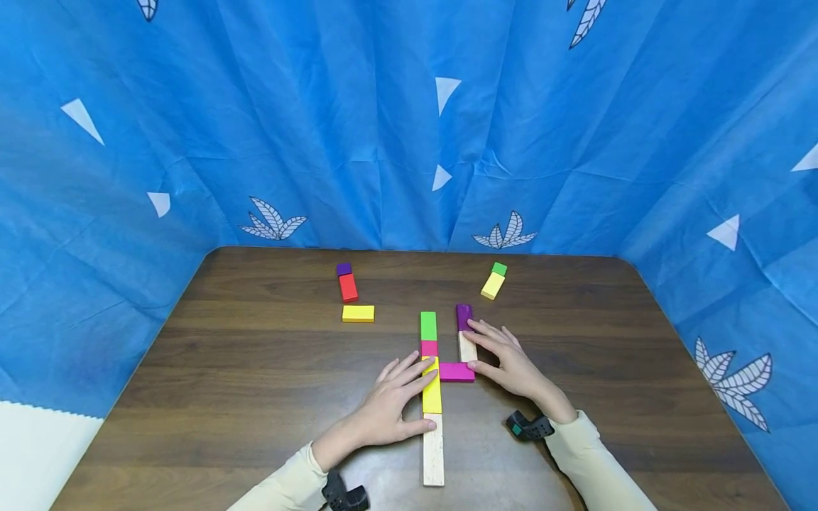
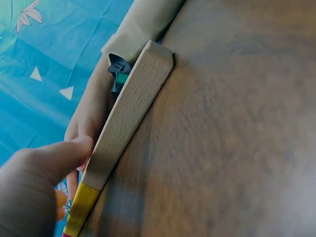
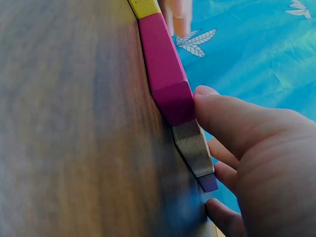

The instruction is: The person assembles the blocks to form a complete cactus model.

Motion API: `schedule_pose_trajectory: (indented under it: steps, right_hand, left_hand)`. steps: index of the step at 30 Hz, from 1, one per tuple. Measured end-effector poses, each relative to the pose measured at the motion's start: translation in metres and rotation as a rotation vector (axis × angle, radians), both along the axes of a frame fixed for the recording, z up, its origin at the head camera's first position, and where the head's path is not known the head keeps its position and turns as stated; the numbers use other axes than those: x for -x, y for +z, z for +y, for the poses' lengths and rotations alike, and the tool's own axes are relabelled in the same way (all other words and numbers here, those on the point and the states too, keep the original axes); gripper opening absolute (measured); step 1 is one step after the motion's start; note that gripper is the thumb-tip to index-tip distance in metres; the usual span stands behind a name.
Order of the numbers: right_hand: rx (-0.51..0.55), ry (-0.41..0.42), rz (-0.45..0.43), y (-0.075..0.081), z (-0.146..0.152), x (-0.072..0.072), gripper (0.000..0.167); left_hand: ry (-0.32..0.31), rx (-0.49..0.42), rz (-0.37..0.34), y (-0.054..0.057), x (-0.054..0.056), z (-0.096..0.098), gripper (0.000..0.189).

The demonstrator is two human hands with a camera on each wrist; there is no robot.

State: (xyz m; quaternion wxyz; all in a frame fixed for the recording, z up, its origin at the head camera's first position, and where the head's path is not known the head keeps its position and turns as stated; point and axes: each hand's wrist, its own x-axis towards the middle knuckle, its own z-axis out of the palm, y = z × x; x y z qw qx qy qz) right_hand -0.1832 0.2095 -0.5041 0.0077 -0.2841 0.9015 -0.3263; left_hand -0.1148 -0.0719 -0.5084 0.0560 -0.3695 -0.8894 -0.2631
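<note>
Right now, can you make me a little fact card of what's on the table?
Left grip: over long yellow block, thumb at long plain block
Right grip: thumb at magenta block, fingers by short plain block
Middle line, far to near: green block, pink block, then both long blocks
Side branch: magenta, short plain, purple block
Back left: dark purple block, red block, short yellow block
Back right: small green block, pale yellow block
Table: brown

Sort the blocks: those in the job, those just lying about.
Likely job pieces, forming one figure:
- long plain wooden bar
- long yellow wooden bar
- short pink wooden block
- green wooden bar
- magenta wooden bar
- short plain wooden bar
- purple wooden bar

Apparently just lying about:
- small indigo wooden block
- red wooden block
- short yellow wooden block
- small green wooden block
- pale yellow wooden block
</note>
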Motion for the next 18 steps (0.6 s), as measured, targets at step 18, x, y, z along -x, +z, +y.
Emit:
schedule_pose_trajectory:
  steps: [18]
  right_hand:
    - [0.098, -0.203, 0.106, 0.031, 0.010, 0.037, 0.053]
  left_hand:
    - [0.020, 0.022, 0.067, -0.008, -0.002, 0.000, 0.075]
